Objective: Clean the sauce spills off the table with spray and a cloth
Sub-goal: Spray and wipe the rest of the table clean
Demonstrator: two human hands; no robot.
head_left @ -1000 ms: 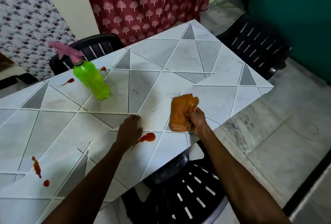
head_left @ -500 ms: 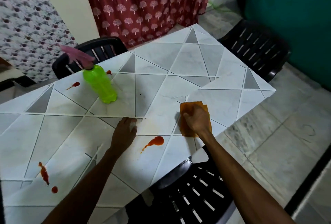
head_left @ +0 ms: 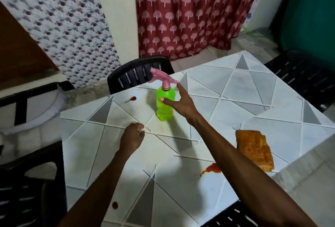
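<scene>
home dining room | tiled table (head_left: 253,88) | plastic chair (head_left: 134,74) | printed curtain (head_left: 190,12)

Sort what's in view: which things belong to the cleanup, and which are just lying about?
Job: green spray bottle, orange cloth, sauce spills on the table, right hand at the bottle.
Just there: black chairs, red curtain.

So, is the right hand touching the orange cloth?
Apart. Head view: the right hand is at the spray bottle, and bare table separates it from the orange cloth lying near the edge.
</scene>
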